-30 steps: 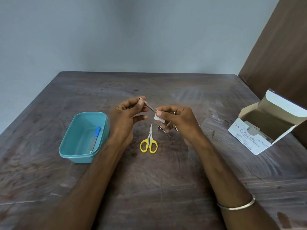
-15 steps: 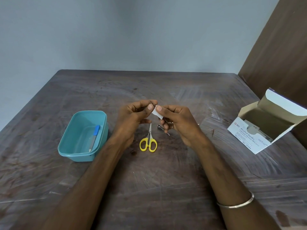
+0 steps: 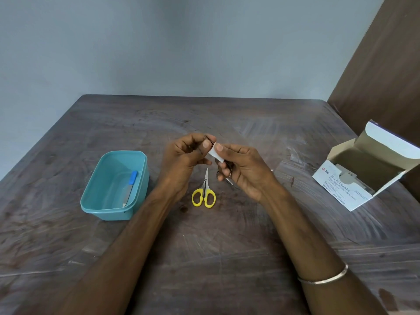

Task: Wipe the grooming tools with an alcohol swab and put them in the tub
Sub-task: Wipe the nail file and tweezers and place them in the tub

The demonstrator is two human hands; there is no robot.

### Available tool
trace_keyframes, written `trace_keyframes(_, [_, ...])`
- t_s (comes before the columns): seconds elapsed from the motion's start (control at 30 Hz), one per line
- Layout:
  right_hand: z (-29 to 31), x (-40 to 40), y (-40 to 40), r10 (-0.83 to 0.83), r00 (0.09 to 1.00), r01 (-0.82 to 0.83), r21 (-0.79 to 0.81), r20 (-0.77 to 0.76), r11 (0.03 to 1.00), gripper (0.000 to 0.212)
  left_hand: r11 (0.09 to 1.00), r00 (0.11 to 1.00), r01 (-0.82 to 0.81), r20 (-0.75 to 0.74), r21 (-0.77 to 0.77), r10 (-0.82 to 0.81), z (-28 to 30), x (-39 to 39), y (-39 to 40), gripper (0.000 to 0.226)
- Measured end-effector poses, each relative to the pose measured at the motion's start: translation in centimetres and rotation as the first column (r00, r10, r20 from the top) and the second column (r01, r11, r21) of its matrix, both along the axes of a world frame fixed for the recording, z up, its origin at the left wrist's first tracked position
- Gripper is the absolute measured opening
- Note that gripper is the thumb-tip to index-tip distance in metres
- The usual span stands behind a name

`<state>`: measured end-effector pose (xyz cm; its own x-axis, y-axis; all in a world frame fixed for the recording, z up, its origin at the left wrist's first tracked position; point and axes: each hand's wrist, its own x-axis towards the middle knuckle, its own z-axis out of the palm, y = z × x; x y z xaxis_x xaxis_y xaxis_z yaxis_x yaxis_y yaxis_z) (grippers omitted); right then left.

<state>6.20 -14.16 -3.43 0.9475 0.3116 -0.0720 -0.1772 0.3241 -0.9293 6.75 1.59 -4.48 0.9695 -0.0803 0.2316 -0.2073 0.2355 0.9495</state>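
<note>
Both hands up over the table [image 3: 227, 258] centre, fingertips nearly meeting. L hand [image 3: 181, 160] is pinched shut, thumb + forefinger, on a thin metal tool [image 3: 209, 139]. Only its upper tip shows above the thumb, so can't tell which grooming tool it is. R hand [image 3: 241, 167] is clamped thumb-over-fingers on a small white alcohol swab [image 3: 215, 153], folded around the tool's shaft right next to the L thumb; swab touches the tool. R hand's lower fingers are curled in, w/ a ring on one.

Just below the R hand's fingers, partly hidden by them, a small metal nail clipper [image 3: 227, 179] lies on the table. Below + between the two hands: small scissors [image 3: 204, 192] w/ yellow handles, blades closed and pointing away from the person, flat on the table, touching neither hand.

Left of the L hand and near its wrist: teal plastic tub [image 3: 136, 160], open top. Inside it a nail file [image 3: 130, 187] w/ blue handle lies along the bottom, handle end farther from the person.

Well right of the R hand: white cardboard box [image 3: 341, 189] printed "Alcohol Swabs", lid flap open, packets visible inside. Thin metal bangle [image 3: 325, 278] on the R forearm.
</note>
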Motion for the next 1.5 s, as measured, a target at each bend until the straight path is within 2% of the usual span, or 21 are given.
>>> trace_keyframes(0.13, [0.2,-0.1,-0.1,0.082,0.995,-0.078,0.061,-0.058,0.995,0.016,1.0,0.999,0.026,0.036,-0.01,-0.026,-0.4,0.3,0.2,0.009])
trace_keyframes(0.27, [0.2,-0.2,-0.2,0.14,0.985,-0.131,0.093,-0.1,0.987,0.018,0.997,0.994,0.069,0.085,0.03,-0.072,-0.4,0.3,0.5,0.014])
trace_keyframes(0.4, [0.0,-0.2,0.1,0.152,0.983,-0.141,0.113,-0.103,0.984,0.017,0.995,0.992,0.104,0.071,-0.009,-0.103,-0.2,0.3,0.7,0.01])
trace_keyframes(0.53, [-0.2,-0.1,-0.1,0.155,0.984,-0.147,0.094,-0.088,0.985,0.018,0.997,0.997,0.042,0.06,-0.071,-0.038,0.2,0.3,1.0,0.008])
trace_keyframes(0.63, [-0.3,0.1,-0.1,0.056,0.996,-0.049,0.093,-0.074,0.994,0.022,0.98,0.997,-0.078,-0.015,-0.185,0.076,0.8,-0.1,0.9,0.013])
trace_keyframes(0.73, [-0.4,0.4,-0.3,-0.097,0.994,0.101,0.087,-0.059,0.991,0.021,0.972,0.976,-0.219,-0.038,-0.082,0.216,0.7,-0.2,0.4,0.009])
trace_keyframes(0.83, [-0.6,0.6,-0.3,-0.229,0.973,0.229,0.033,0.007,0.973,0.019,0.976,0.975,-0.215,-0.05,0.018,0.216,0.4,-0.5,-0.6,0.012])
trace_keyframes(0.9, [-0.9,0.7,-0.1,-0.306,0.95,0.308,-0.017,0.058,0.951,0.026,0.982,0.981,-0.183,-0.062,0.045,0.186,0.3,-0.9,-1.2,0.018])
trace_keyframes(1.0, [-1.3,0.7,0.2,-0.395,0.912,0.403,-0.068,0.113,0.913,0.024,0.981,0.982,-0.184,-0.038,0.068,0.186,0.0,-1.1,-1.7,0.021])
trace_keyframes(1.2, [-1.1,0.4,0.6,-0.441,0.868,0.472,-0.104,0.227,0.875,0.021,0.971,0.977,-0.213,-0.001,0.111,0.215,-0.3,-1.4,-2.2,0.007])
trace_keyframes(1.33, [-1.1,0.4,0.7,-0.427,0.873,0.459,-0.101,0.234,0.883,0.018,0.956,0.966,-0.258,0.063,0.142,0.251,-0.4,-1.4,-2.5,0.014])
trace_keyframes(1.4, [-0.9,0.4,0.5,-0.412,0.878,0.447,-0.112,0.243,0.887,0.014,0.944,0.957,-0.289,0.078,0.157,0.279,-0.5,-1.4,-2.4,0.01])
trace_keyframes(1.5, [-0.8,0.7,-0.3,-0.481,0.831,0.529,-0.132,0.279,0.838,0.007,0.915,0.943,-0.328,0.136,0.236,0.303,-0.8,-1.1,-2.0,0.005])
